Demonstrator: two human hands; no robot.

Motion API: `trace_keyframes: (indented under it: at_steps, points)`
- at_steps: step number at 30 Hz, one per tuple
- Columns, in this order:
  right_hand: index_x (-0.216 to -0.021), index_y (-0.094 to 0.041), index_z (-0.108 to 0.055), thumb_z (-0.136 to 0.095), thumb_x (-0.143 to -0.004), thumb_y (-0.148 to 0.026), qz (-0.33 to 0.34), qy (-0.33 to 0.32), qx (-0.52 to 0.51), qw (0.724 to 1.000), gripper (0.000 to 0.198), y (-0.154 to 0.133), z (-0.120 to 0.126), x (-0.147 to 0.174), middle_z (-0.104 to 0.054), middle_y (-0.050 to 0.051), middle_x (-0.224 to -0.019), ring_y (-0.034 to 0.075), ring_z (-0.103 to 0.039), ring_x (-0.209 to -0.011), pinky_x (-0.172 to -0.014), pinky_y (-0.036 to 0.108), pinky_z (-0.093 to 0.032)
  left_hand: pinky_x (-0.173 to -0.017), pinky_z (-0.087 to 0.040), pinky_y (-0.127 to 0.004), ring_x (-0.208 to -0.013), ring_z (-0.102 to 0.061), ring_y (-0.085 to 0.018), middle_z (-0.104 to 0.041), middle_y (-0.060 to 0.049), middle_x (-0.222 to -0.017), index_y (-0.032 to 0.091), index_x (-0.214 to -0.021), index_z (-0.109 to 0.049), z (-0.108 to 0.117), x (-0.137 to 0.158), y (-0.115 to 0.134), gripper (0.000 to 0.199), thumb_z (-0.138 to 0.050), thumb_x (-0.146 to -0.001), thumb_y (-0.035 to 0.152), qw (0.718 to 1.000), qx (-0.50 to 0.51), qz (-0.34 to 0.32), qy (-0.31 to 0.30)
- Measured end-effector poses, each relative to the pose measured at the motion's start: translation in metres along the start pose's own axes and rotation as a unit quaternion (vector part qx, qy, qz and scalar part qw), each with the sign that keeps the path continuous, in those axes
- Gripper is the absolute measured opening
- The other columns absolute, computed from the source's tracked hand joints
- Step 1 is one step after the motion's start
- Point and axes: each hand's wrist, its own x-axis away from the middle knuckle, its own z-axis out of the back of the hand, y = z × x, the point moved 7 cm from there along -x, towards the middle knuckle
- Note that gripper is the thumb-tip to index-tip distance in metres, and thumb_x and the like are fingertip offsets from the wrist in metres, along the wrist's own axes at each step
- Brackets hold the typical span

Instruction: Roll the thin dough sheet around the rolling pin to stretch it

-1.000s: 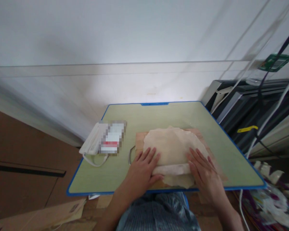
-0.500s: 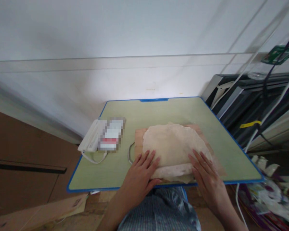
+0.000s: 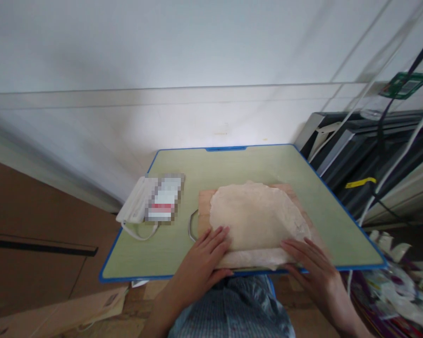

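A wide, thin sheet of pale dough (image 3: pixel 254 213) covers most of a wooden board (image 3: pixel 205 206). Its near edge forms a straight roll (image 3: pixel 255 257) along the table's front; whether a rolling pin is inside is hidden. My left hand (image 3: pixel 206 256) lies over the left end of this roll, fingers on top and thumb on the near side. Over the right end, my right hand (image 3: pixel 312 263) has its fingers held together and bent across the dough, the thumb low at the near edge. Both hands grip the rolled dough.
The board rests on a pale green table (image 3: pixel 211 166) with a blue rim. A metal handle (image 3: pixel 192 225) sticks out at the board's left. Farther left lie a phone (image 3: pixel 165 197) and a white strapped device (image 3: pixel 137 202). Dark panels (image 3: pixel 377 150) and cables stand at the right.
Both hands have shifted slightly nearer to the body, along with the roll. The right fingers have come down off the flat sheet and closed over the roll's end.
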Motion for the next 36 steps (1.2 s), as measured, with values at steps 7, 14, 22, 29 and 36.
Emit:
trace_keyframes:
  at_steps: [7,14,22,29,36]
  points:
    - [-0.101,-0.021,-0.062,-0.057,-0.085,-0.028,0.019,0.02,-0.004,1.0,0.018,-0.011,-0.006,-0.003,-0.071,0.003,-0.089,0.018,-0.066,-0.083,-0.082,0.036,-0.052,-0.107,-0.036,-0.045,-0.13,-0.04,-0.024,-0.048,-0.012,-0.137,0.016,-0.105,-0.058,0.01,0.008,-0.008,0.024,-0.058,-0.085,0.029,0.997,-0.064,-0.011,0.043]
    - [-0.1,-0.02,-0.065,-0.05,-0.089,-0.03,0.038,-0.016,0.0,0.999,0.021,-0.01,-0.008,-0.032,-0.07,0.005,-0.092,0.018,-0.065,-0.086,-0.08,0.034,-0.052,-0.104,-0.039,-0.044,-0.121,-0.05,-0.024,-0.055,-0.013,-0.129,0.015,-0.1,-0.057,0.021,0.002,-0.019,0.016,-0.056,-0.085,0.02,0.993,-0.097,0.044,0.049]
    - [-0.127,-0.02,-0.051,-0.041,-0.093,-0.032,0.074,-0.112,0.024,0.991,0.038,0.01,-0.033,-0.051,-0.059,0.007,-0.126,0.019,-0.054,-0.117,-0.098,0.041,-0.044,-0.105,-0.037,-0.045,-0.129,-0.041,-0.028,-0.045,-0.015,-0.139,0.014,-0.127,-0.044,0.01,-0.011,0.001,0.049,-0.061,-0.083,0.027,0.992,-0.084,0.091,0.011]
    - [-0.131,-0.016,-0.047,-0.03,-0.095,-0.03,0.061,-0.19,0.016,0.98,0.042,0.009,-0.061,-0.082,-0.05,0.007,-0.135,0.019,-0.041,-0.128,-0.105,0.044,-0.036,-0.105,-0.036,-0.044,-0.132,-0.034,-0.03,-0.035,-0.02,-0.144,0.011,-0.136,-0.036,0.004,-0.028,0.004,0.061,-0.061,-0.083,0.028,0.988,-0.105,0.112,-0.019]
    - [-0.135,-0.016,-0.042,-0.027,-0.095,-0.028,0.069,-0.266,0.032,0.961,0.045,0.001,-0.103,-0.145,-0.04,0.007,-0.143,0.02,-0.035,-0.132,-0.108,0.046,-0.029,-0.105,-0.036,-0.044,-0.132,-0.034,-0.031,-0.038,-0.021,-0.142,0.007,-0.134,-0.038,0.008,-0.033,-0.011,0.059,-0.061,-0.083,0.026,0.984,-0.092,0.151,0.002]
